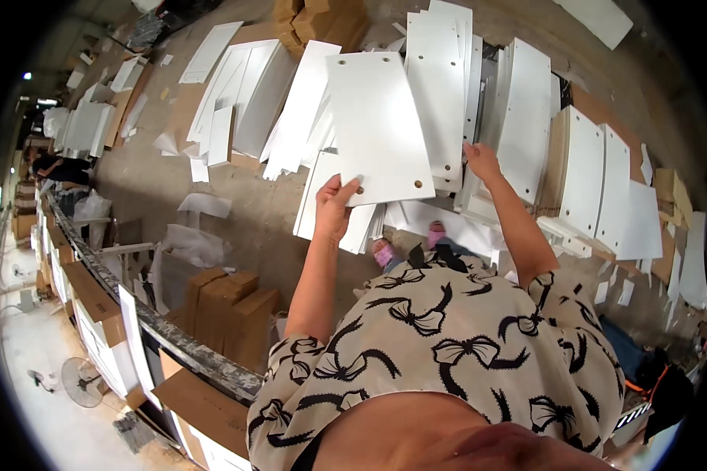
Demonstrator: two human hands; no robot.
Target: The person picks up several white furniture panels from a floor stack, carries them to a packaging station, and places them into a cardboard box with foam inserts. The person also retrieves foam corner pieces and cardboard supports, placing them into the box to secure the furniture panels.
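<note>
My left hand [335, 206] grips the near corner of a white rectangular panel [379, 125] with small drilled holes, held up flat in front of me. My right hand [481, 159] reaches out to the edges of several white panels [524, 118] leaning upright in a row, its fingers touching them. A tall white panel [437, 86] with holes stands just left of that hand. More white boards [334, 204] lie on the floor under the lifted panel. My pink slippers [383, 253] show below.
White panels [243, 86] lie spread over the concrete floor at the back left. Further panels [597, 184] lean on a wooden stack at the right. Brown cardboard boxes [228, 314] stand at my left beside a grimy rail [181, 345]. A floor fan [81, 381] sits far below left.
</note>
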